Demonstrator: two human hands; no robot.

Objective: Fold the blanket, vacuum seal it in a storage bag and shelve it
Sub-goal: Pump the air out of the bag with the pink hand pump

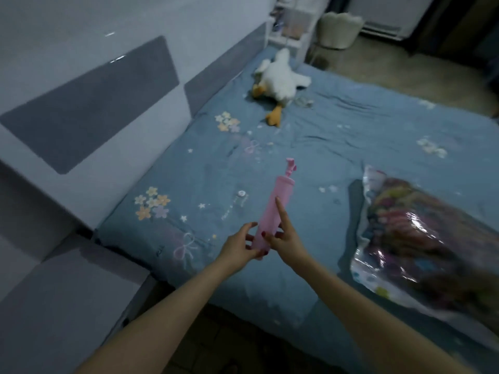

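A pink hand pump (272,209) is held above the blue bed, its handle pointing away from me. My left hand (239,247) grips the pump's near end from the left. My right hand (283,236) pinches the tube from the right, its thumb across the body and its index finger stretched up along it. On the bed at the right lies the clear storage bag (421,238) with the folded, colourful blanket inside, blurred.
The blue bedspread (310,147) with embroidered flowers covers the bed. A white plush duck (280,79) lies near the far end. A grey-panelled wall (94,103) runs along the left. A cream stool (339,29) and a small white shelf (290,28) stand beyond the bed.
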